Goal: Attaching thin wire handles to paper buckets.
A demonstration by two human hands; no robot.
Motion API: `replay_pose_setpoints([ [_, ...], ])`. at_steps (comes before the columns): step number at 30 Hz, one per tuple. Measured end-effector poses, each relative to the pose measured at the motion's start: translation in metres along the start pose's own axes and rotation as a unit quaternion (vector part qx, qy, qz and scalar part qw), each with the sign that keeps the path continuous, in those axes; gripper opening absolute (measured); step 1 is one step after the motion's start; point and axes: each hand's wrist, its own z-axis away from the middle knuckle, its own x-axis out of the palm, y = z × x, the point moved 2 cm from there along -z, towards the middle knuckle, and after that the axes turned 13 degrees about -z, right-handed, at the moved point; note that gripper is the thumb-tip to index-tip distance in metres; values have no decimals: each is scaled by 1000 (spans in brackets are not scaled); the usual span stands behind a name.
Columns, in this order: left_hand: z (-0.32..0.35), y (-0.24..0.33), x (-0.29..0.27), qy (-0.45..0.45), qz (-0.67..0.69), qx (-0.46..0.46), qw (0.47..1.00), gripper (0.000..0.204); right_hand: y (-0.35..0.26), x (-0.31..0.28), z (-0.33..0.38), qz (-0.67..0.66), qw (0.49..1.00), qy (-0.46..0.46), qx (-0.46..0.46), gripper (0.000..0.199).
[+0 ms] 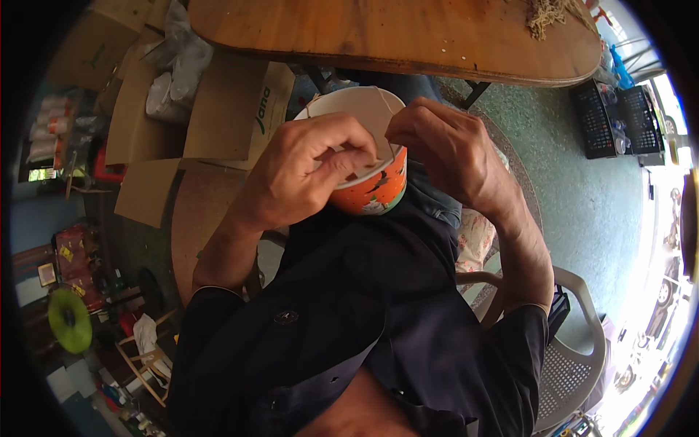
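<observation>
Orange paper bucket, white inside and green at the base, sits mouth-up at the seated person's lap, near the edge of a wooden table. Thin cord arcs about its far rim, and both hands are busy at the mouth: the left hand curls over the near rim, thumb and fingertips bunched together, though whether they grip the cord I cannot tell. Opposite it, the right hand draws its fingers into a pinch by the right rim, seemingly on the cord. As for progress, the cord looks partly fitted; the fingers hide whether its ends are secured, so fastening may remain. Farther out, a tangle of tan cords lies on the tabletop, a cardboard box gapes to the left, and black plastic crates stand off right.
</observation>
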Motion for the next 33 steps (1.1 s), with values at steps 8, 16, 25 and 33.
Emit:
replay_pose_setpoints([
  [8, -14, -5, -1, -9, 239, -62, 969, 13, -6, -4, -1, -12, 999, 15, 47, 15],
  [16, -36, -5, -16, -116, 273, -39, 954, 13, -12, -19, 2, -16, 999, -15, 41, 13],
  [25, -38, -2, -7, -111, 297, -106, 942, 16, -14, -23, -1, -90, 994, 54, 0, 12],
  [33, -38, 5, -7, -156, 237, -121, 951, 20, -9, -17, 0, -91, 992, 86, 5, 17],
])
